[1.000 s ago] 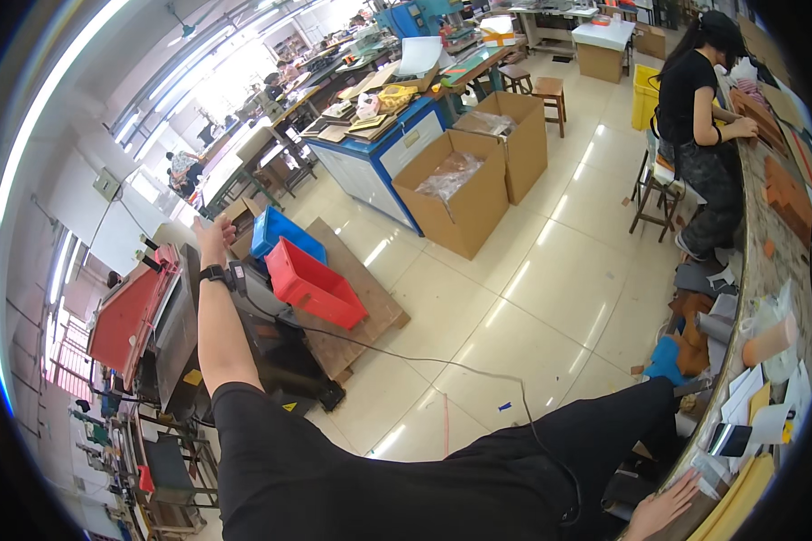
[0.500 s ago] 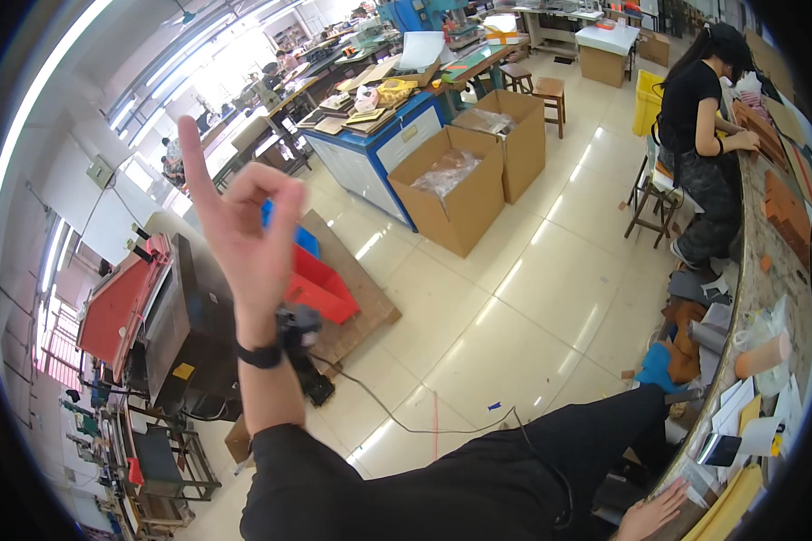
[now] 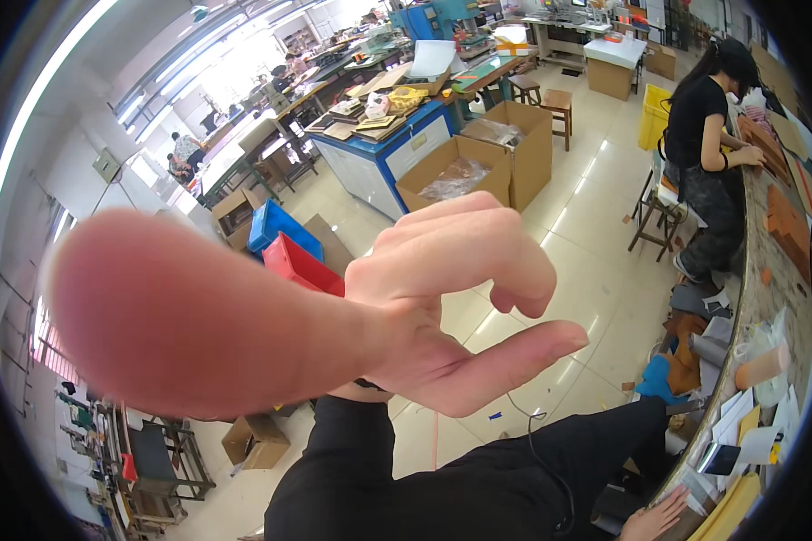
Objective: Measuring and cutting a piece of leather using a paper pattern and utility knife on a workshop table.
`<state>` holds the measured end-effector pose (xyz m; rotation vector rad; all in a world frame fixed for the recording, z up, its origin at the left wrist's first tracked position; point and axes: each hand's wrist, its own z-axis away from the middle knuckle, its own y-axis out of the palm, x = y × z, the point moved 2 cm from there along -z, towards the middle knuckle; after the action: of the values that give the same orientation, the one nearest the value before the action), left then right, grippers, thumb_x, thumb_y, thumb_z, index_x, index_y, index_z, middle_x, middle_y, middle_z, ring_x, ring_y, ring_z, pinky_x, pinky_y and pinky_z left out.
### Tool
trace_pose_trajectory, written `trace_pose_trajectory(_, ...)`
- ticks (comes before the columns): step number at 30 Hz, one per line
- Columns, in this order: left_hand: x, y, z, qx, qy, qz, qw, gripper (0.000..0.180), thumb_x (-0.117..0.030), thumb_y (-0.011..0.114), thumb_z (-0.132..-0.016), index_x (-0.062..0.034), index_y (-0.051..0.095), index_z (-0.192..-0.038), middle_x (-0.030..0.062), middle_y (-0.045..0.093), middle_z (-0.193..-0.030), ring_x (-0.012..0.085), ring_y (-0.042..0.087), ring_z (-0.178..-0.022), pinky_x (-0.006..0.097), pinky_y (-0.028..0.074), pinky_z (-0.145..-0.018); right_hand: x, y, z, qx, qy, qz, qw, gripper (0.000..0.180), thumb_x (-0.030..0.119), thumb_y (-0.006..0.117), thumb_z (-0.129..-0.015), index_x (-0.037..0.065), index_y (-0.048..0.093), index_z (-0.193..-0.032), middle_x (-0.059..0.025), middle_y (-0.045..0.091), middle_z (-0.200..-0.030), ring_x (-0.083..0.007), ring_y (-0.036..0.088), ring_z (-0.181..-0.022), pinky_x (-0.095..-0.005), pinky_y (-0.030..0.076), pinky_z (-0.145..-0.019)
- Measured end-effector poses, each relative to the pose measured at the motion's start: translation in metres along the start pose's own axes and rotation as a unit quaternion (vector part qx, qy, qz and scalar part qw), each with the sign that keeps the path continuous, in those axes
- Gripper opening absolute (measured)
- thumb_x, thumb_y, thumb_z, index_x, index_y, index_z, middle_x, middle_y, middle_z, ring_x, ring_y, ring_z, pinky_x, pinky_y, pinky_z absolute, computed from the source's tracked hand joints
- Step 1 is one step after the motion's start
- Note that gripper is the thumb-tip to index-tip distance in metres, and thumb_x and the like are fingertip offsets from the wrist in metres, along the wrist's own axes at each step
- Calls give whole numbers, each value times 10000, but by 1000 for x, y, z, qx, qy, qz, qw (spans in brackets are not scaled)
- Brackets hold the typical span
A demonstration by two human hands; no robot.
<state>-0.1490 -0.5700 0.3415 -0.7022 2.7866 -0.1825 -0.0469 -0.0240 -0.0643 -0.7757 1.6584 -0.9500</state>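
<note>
My left hand [image 3: 397, 320] is raised close in front of me, with its index finger stretched toward the camera and blurred. Its other fingers curl loosely, the thumb stands apart from them, and nothing is held. A black band shows partly at the wrist. At the lower right, my right hand [image 3: 656, 519] lies flat on the edge of the workbench [image 3: 756, 298], fingers extended and holding nothing. Beside it are a yellow sheet [image 3: 736, 507] and a small dark-faced object [image 3: 720, 459]. A peach-coloured cylinder [image 3: 762, 365] stands farther up the bench.
A person [image 3: 708, 135] in black works at the bench's far end, near a wooden stool [image 3: 656, 216]. Open cardboard boxes [image 3: 530, 167] stand by a blue-edged cabinet [image 3: 370, 167]. Red [image 3: 296, 261] and blue [image 3: 284, 230] bins sit behind my left hand. A thin cable [image 3: 532, 451] crosses my lap.
My left hand has come much closer and lower toward the right; its index finger now points at the camera instead of upward. My right hand stays on the bench.
</note>
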Motion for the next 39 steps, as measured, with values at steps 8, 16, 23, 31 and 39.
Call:
trace_pose_trajectory(8, 17, 16, 4, -25, -3, 36, 999, 1259, 86, 779, -1032, -213, -84, -1899, 83, 722, -922, 143, 611, -738, 325, 528, -718, 0, -3, 2, 12, 5, 2, 1000, 1024, 420, 766, -958, 81, 395, -1850, -190, 494, -1854, -410, 507, -1679, -624, 441, -1333)
trace_pose_trajectory(16, 22, 18, -2, -69, 14, 82, 994, 1317, 114, 776, -1012, -246, -136, -1890, 99, 723, -919, 157, 599, -719, 342, 522, -705, 4, -8, -3, 32, 11, 10, 999, 1022, 418, 762, -964, 85, 388, -1854, -188, 485, -1863, -400, 503, -1686, -617, 437, -1340)
trace_pose_trajectory(23, 24, 13, -23, -95, 31, 112, 989, 1370, 139, 774, -994, -276, -182, -1883, 114, 724, -916, 169, 589, -702, 357, 516, -694, -1, 6, 3, -13, 7, 1, 1000, 1027, 409, 772, -936, 98, 411, -1846, -187, 489, -1863, -400, 528, -1665, -629, 450, -1326)
trace_pose_trajectory(31, 42, 15, -31, -30, 51, 51, 997, 1335, 145, 764, -991, -263, -128, -1896, 124, 724, -906, 182, 587, -685, 371, 521, -688, -6, 27, 3, -4, 20, -8, 1000, 1073, 405, 810, -891, 83, 415, -1835, -218, 512, -1831, -426, 524, -1655, -645, 436, -1327)
trace_pose_trajectory(39, 130, 92, 188, 286, -338, -51, 895, 573, -113, 786, -1045, -31, 654, -1597, 143, 743, -914, 334, 717, -836, 498, 573, -783, -9, 40, -1, 1, 23, -49, 999, 1076, 370, 819, -902, 11, 392, -1821, -270, 493, -1821, -486, 472, -1675, -670, 384, -1358)
